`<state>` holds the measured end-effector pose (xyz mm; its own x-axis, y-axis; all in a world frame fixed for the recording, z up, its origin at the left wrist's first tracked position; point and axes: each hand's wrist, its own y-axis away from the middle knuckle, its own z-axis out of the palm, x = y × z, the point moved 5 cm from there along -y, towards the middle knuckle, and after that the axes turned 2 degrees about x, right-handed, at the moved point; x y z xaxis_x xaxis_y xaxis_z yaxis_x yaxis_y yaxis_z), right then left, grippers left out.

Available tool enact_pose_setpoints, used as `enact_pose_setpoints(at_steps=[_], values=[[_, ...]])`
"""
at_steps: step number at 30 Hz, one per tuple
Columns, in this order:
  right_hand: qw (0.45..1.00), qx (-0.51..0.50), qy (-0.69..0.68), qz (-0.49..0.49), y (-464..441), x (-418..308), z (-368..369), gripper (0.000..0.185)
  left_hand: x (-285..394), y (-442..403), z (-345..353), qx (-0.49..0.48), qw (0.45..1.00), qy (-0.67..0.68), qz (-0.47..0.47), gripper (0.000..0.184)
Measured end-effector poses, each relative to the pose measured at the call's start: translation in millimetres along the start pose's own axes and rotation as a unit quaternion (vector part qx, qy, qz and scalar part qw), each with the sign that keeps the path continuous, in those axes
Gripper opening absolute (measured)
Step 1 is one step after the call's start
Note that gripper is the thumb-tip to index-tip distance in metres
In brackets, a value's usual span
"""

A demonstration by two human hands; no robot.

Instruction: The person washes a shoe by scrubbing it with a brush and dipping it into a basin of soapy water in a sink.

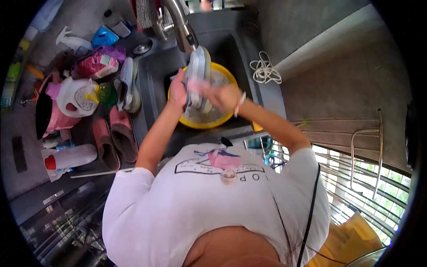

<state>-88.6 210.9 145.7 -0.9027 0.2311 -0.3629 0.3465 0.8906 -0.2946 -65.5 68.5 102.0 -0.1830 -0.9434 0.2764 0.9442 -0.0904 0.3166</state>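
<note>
Grey-white shoe [198, 64] gripped in your left hand [179, 92], your blurred right hand [226, 97] curled round something pink [198, 86] against it, yellow basin [202, 125] beneath both, tap [179, 24] just ahead.

A dark grey worktop [26, 124] with a sink, crowded on its left.
Left of the dark grey rectangular sink [150, 84], we see a pair of pink shoes with dark linings [123, 133] side by side, a grey-and-white shoe [128, 82], a translucent plastic bottle with a red cap [73, 156] and a purple-and-pink packet [98, 63]; a coiled white cord [265, 71] rests on the right rim.
</note>
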Motion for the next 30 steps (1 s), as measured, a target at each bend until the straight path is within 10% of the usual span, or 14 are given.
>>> enact_pose_setpoints(at_steps=[2,4,8,12,18,22,24,25,28,30], values=[[0.997,-0.056,-0.030,-0.036,13.7,-17.9,-1.0,0.056,4.0,3.2,-5.3,0.073,0.992,-0.090,0.047,0.055],[0.999,-0.010,0.027,-0.022,-4.4,11.1,-7.5,0.048,-10.4,5.2,2.5,-0.163,0.976,0.119,-0.080,0.054],[0.993,-0.078,0.016,0.089,-12.0,24.8,7.6,0.044,-5.7,-14.3,-24.4,-0.043,0.992,0.099,-0.058,0.053],[0.986,-0.154,-0.057,-0.019,32.9,-30.3,15.0,0.050,-4.5,-10.5,-22.2,-0.009,0.997,0.073,-0.007,0.052],[0.940,0.062,-0.275,0.190,56.3,-0.6,19.6,0.065,12.8,-25.0,-20.9,-0.018,0.995,0.096,0.038,0.052],[0.803,0.202,-0.475,0.299,60.3,21.8,59.8,0.071,4.9,-27.5,-26.9,0.044,0.994,0.086,0.059,0.051],[0.674,0.190,-0.637,0.323,53.5,15.1,75.8,0.056,1.3,-27.7,-23.3,0.049,0.992,0.099,0.066,0.050],[0.526,0.086,-0.747,0.397,60.0,5.5,85.4,0.049,-2.1,-25.5,-18.7,0.067,0.992,0.083,0.069,0.050],[0.413,0.109,-0.815,0.392,48.2,-16.3,72.5,0.052,-8.0,-23.1,-12.1,0.048,0.997,0.052,0.039,0.049],[0.449,0.112,-0.795,0.391,45.8,-18.4,71.4,0.055,-11.1,-18.6,-4.5,0.011,0.999,0.036,0.009,0.047]])
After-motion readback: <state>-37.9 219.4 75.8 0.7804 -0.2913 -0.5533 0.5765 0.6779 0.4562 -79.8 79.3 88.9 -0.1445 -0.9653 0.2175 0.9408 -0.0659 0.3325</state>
